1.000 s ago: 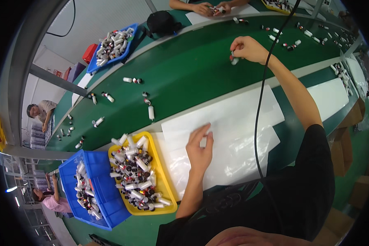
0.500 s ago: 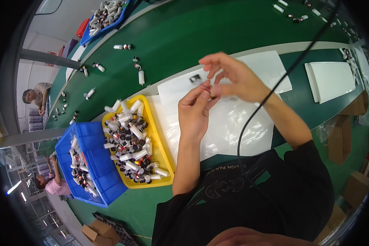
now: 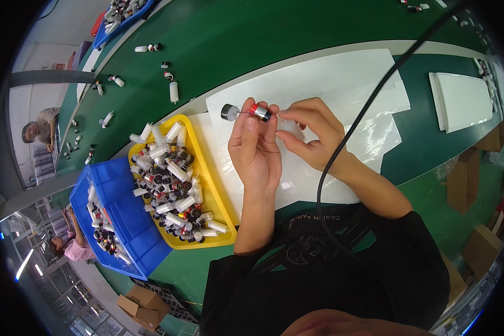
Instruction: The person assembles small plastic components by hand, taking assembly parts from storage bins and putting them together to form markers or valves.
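Note:
My left hand is closed round a small red, silver and black cylinder, gripped between thumb and fingers. A thin wire runs left from it to a round black cap with a pale grey face, which hangs just outside the fingers. Close on the right, my right hand has its thumb and forefinger apart, the fingertips near the cylinder's black end. A faint pale shape shows between those fingers, too blurred to name. Both hands are above white sheets on the green worktable.
At left stand a yellow tray and a blue bin, both holding many white, black and red parts. Loose parts lie on the green surface. A black cable crosses in front of my right forearm. Folded white sheets lie right.
The view has shifted slightly. My left hand has turned palm up, exposing the cylinder and wired cap. My right hand has come down from above to beside the left fingers.

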Action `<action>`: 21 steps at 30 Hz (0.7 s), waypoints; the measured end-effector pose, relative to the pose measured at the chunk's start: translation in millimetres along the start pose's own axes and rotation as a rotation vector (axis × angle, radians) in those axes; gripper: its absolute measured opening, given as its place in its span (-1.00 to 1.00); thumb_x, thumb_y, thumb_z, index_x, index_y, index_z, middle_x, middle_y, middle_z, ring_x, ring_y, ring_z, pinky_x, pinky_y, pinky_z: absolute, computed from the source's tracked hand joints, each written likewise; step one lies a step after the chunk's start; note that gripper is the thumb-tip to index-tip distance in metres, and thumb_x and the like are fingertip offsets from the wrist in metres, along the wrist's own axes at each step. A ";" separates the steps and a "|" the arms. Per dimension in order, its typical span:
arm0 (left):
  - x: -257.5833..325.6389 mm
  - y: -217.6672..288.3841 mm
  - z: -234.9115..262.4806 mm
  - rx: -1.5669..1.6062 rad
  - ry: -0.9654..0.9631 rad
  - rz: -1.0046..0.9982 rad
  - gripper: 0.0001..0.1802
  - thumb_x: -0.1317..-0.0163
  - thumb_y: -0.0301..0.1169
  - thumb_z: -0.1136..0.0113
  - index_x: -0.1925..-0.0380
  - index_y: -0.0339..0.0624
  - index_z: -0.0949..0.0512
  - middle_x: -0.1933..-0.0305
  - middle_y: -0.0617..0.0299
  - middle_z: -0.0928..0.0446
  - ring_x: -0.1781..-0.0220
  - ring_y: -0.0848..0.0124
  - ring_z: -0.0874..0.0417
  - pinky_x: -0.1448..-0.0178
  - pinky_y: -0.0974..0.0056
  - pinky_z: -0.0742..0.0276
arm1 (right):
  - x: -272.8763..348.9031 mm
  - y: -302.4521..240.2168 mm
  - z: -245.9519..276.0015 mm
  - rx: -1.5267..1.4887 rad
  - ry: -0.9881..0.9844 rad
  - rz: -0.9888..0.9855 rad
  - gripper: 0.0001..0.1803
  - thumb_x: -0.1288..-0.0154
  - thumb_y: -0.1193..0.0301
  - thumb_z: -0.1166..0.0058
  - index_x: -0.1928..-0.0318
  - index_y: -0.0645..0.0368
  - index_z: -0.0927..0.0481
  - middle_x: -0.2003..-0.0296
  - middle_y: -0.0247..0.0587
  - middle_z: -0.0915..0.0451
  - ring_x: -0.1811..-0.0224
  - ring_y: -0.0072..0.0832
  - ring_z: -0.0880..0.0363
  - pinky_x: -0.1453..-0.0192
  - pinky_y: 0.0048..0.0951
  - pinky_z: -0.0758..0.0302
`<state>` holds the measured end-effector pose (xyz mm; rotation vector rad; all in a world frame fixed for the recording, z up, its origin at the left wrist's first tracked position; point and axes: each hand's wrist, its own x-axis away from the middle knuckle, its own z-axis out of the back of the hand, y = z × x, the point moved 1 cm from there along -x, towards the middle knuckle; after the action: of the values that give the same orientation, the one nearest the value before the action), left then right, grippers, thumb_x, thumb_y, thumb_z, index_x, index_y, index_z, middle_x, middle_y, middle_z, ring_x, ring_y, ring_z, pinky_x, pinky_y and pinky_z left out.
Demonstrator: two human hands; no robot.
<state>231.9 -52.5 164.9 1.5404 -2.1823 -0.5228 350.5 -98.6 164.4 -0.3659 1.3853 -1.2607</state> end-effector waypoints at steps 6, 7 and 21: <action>3.2 -2.1 -3.5 -0.381 0.046 -0.121 -0.65 -0.29 -0.53 -0.10 -0.06 -0.46 -0.43 0.03 -0.02 -0.55 0.01 0.23 -0.63 -0.04 0.28 -0.65 | -4.6 3.3 4.8 0.046 0.103 0.046 -0.70 0.03 0.60 -0.32 0.20 0.15 -0.69 0.26 -0.27 -0.48 0.47 -0.54 -0.48 0.45 -0.57 -0.39; 4.5 -2.6 -3.8 -0.388 0.047 -0.110 -0.65 -0.29 -0.53 -0.10 -0.06 -0.46 -0.43 0.03 -0.02 -0.55 0.01 0.23 -0.63 -0.04 0.28 -0.65 | -6.0 2.7 3.1 0.036 0.141 0.047 -0.71 0.03 0.59 -0.33 0.21 0.14 -0.70 0.28 -0.27 -0.47 0.53 -0.58 -0.41 0.50 -0.58 -0.33; 3.7 -8.9 -5.8 -0.456 0.129 -0.033 -0.75 -0.24 -0.55 -0.16 0.10 -0.47 -0.52 0.13 -0.03 -0.58 0.10 0.14 -0.65 0.07 0.32 -0.64 | -0.4 -3.7 11.9 0.265 0.097 0.102 -0.80 0.11 0.47 -0.34 0.38 0.09 -0.65 0.35 -0.28 -0.44 0.51 -0.48 -0.43 0.54 -0.53 -0.38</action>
<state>240.9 -59.2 165.5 1.3203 -1.7858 -0.8392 359.1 -105.1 170.6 -0.0520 1.2801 -1.3709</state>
